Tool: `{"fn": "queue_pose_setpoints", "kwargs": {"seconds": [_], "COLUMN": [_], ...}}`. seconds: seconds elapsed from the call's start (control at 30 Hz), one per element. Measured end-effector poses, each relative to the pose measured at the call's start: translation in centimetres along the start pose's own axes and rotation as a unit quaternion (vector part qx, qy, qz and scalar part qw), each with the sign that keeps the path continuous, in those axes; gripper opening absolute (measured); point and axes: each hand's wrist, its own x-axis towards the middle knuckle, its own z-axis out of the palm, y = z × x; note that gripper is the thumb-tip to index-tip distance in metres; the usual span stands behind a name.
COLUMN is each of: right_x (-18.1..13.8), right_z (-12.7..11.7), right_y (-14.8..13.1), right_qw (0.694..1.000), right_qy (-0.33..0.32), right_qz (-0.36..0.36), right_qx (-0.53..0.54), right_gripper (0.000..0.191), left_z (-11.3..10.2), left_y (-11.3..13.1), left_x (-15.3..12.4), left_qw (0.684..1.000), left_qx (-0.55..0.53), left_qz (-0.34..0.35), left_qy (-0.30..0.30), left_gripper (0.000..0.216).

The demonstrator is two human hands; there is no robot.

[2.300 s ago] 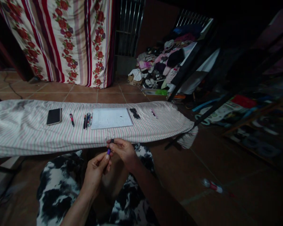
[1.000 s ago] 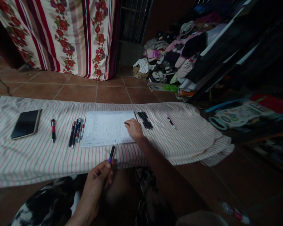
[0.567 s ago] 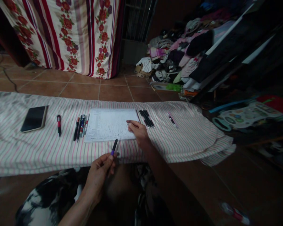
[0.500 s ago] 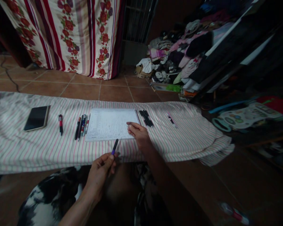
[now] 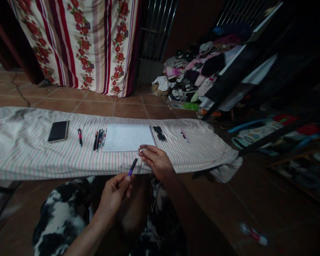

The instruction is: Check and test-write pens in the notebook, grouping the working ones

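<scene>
My left hand (image 5: 118,186) is closed around the purple grip of a pen (image 5: 133,166), its dark end pointing up and to the right. A thin pale tip sticks out of that end. Just beyond it, my right hand (image 5: 156,160) pinches a small silvery piece (image 5: 141,150) between thumb and fingers; whether it touches the pen's tip I cannot tell. Both hands are above the near edge of a spiral notebook (image 5: 129,137), which lies open on a striped cloth (image 5: 202,153).
Several pens (image 5: 99,139) lie left of the notebook, with a red and black pen (image 5: 80,137) and a dark phone (image 5: 58,131) farther left. Black pens (image 5: 159,133) and a pink-white pen (image 5: 184,136) lie to the right. A bottle (image 5: 253,234) is on the floor.
My right hand has drawn back from over the notebook, bringing its fingertips close to the pen's tip. The left hand still holds the pen in nearly the same place. The view has shifted slightly.
</scene>
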Motion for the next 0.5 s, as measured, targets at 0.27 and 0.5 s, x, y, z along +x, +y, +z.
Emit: {"fn": "queue_pose_setpoints", "kwargs": {"seconds": [0.27, 0.5], "right_x": [-2.9, -4.1], "right_z": [1.0, 1.6], "right_y": [-1.1, -1.7], "right_qw": [1.000, 1.000], "right_qy": [-0.020, -0.025], "right_qz": [0.015, 0.007], "right_qx": [0.016, 0.005], "right_gripper": [0.029, 0.028], "left_z": [0.1, 0.2], "left_y": [0.8, 1.5], "left_x": [-2.6, -3.6], "left_qw": [1.000, 0.999], "left_qx": [-0.021, -0.029], "left_qz": [0.012, 0.019], "left_qy": [-0.008, -0.001], "left_gripper": [0.041, 0.047]}}
